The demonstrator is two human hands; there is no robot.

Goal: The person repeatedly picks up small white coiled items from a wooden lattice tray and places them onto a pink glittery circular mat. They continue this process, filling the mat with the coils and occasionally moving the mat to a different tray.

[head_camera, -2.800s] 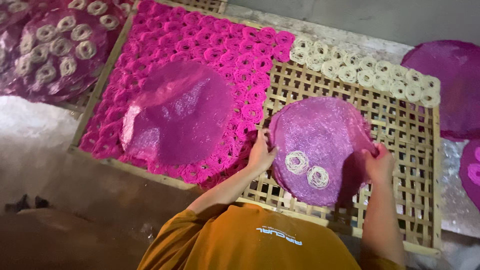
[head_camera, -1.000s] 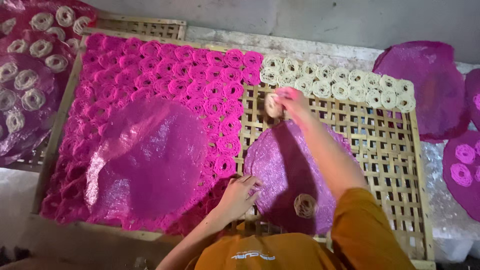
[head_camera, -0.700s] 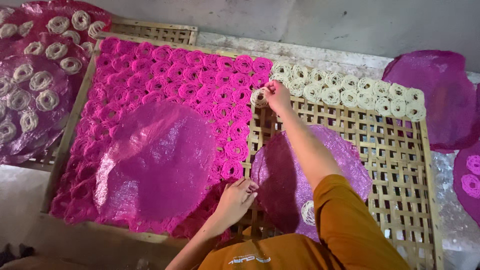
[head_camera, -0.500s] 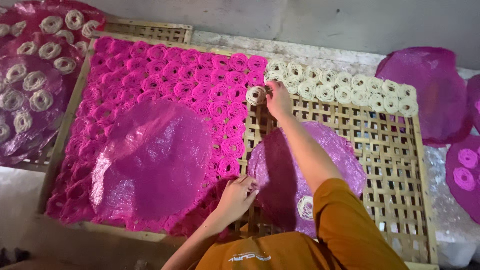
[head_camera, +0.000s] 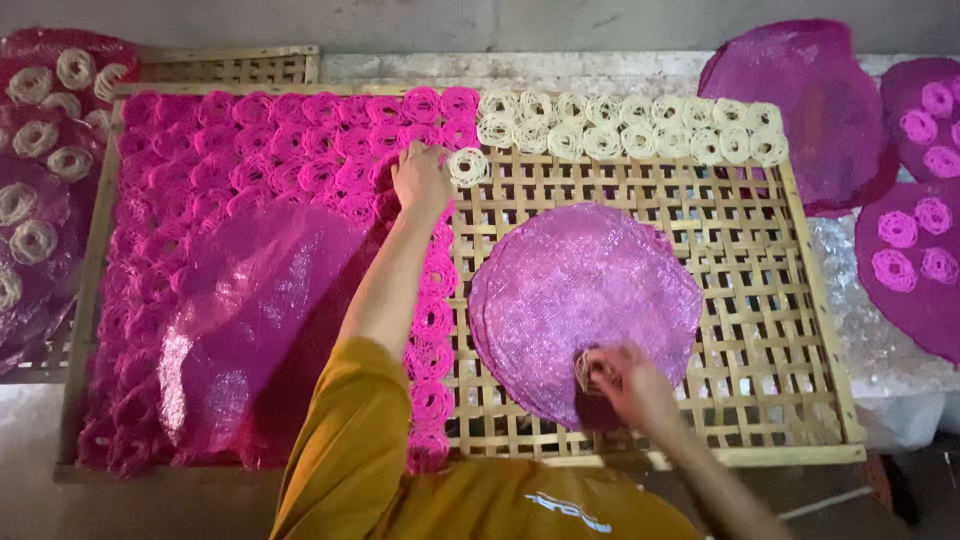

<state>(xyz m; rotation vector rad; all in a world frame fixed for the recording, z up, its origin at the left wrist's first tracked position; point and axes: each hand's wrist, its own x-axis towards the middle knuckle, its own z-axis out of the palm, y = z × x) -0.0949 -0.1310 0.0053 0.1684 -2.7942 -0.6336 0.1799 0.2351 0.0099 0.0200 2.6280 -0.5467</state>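
Mustard-yellow cloth of the person's sleeve (head_camera: 350, 440) filled the nearest part of the view, both arms reaching out from it over a split-bamboo lattice tray (head_camera: 760, 330). The right hand (head_camera: 625, 385) was closest, its fingers curled and pinching a pale noodle coil (head_camera: 588, 368) at the near edge of a round purple mesh disc (head_camera: 585, 300); the disc lay flat on the lattice, probably so that it could serve as a carrying plate from which coils were lifted one by one. To the left, a translucent pink plastic sheet (head_camera: 250, 320) rested on top of the pink coils (head_camera: 300, 150), which covered the left half of the tray in tight rows touching one another.

Farther out, the left hand (head_camera: 420, 180) stretched across the pink rows, fingers loosely spread and tips beside a single white coil (head_camera: 467, 166) that sat just beyond the last pink one, beginning a second row under the line of white coils (head_camera: 620, 130) along the far edge. Packing them edge to edge seemed meant to use every bit of the open lattice, which lets air pass underneath.

At the sides, more purple discs (head_camera: 915, 230) with pink coils lay to the right and another with pale coils (head_camera: 35, 180) to the left.
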